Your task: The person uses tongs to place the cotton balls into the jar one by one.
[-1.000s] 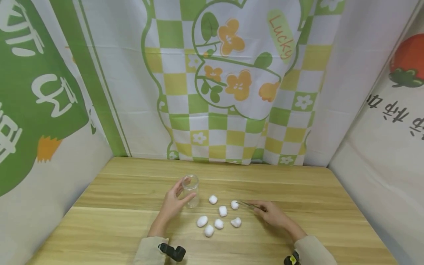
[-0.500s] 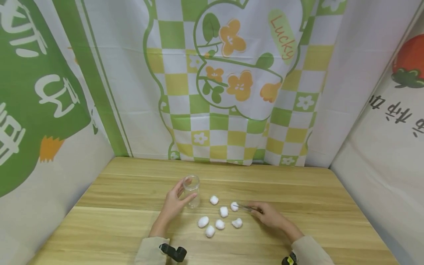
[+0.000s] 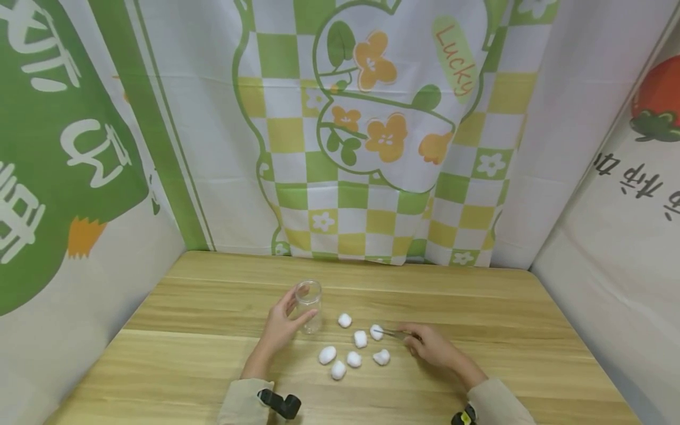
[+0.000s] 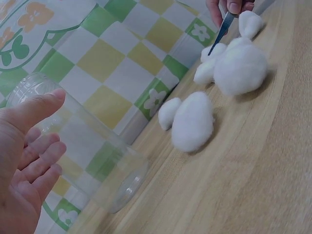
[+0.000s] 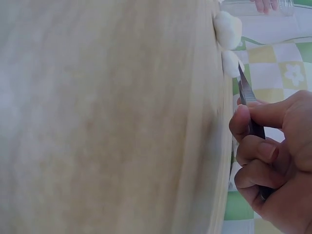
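My left hand (image 3: 281,326) grips a clear, lidless jar (image 3: 309,307) that stands upright on the table. In the left wrist view the thumb and fingers lie around the upper part of the jar (image 4: 100,151), and nothing shows inside it. Metal tweezers (image 3: 392,333) are pinched in my right hand (image 3: 432,345), pointing left. Their tips overlap a white cotton ball (image 3: 376,332) at the right of the group. The right wrist view shows the tweezers (image 5: 246,91) between thumb and index finger, tips right at a cotton ball (image 5: 231,64).
Several more cotton balls lie loose between the hands, among them one near the jar (image 3: 345,320) and an oval one (image 3: 327,355). The wooden table (image 3: 212,295) ends at a checked curtain (image 3: 366,230) behind, with cloth walls at both sides.
The tweezer tips have come slightly lower and left over the same cotton ball, with the right hand shifting along. The left hand stays around the jar.
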### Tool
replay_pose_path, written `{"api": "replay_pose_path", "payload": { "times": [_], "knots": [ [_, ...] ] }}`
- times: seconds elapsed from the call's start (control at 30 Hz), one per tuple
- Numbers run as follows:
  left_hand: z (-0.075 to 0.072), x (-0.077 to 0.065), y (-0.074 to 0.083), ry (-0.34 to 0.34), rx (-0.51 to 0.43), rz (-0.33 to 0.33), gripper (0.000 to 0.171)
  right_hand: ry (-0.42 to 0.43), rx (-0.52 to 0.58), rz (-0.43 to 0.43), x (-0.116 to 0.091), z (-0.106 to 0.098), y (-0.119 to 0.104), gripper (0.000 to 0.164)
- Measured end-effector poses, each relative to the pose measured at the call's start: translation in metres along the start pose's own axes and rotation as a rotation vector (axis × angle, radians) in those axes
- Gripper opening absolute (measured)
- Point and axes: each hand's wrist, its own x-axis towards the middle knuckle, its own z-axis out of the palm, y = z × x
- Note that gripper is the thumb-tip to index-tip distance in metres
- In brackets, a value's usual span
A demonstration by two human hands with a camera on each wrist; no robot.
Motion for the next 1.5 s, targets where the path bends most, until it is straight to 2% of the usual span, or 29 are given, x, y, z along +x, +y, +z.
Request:
{"api": "replay_pose_path", "payload": {
  "times": [0.27,0.7,1.0,1.3,1.5],
  "knots": [
    [0.000,0.000,0.001,0.008,0.019,-0.009,0.068,0.061,-0.085,-0.034,-0.001,-0.002,-0.002,0.030],
    [0.003,-0.002,0.007,-0.011,0.037,-0.009,0.067,0.009,0.007,0.066,-0.001,-0.011,-0.008,0.032],
    [0.005,-0.002,0.009,-0.083,0.070,0.017,0.067,0.063,0.048,-0.002,0.000,-0.016,-0.018,0.032],
    [0.008,-0.004,0.013,-0.091,0.046,0.027,0.066,0.107,0.030,-0.008,0.003,-0.023,-0.029,0.030],
    [0.009,-0.005,0.012,-0.082,0.068,0.074,0.062,0.124,0.021,-0.026,0.003,-0.025,-0.036,0.030]
  ]
}}
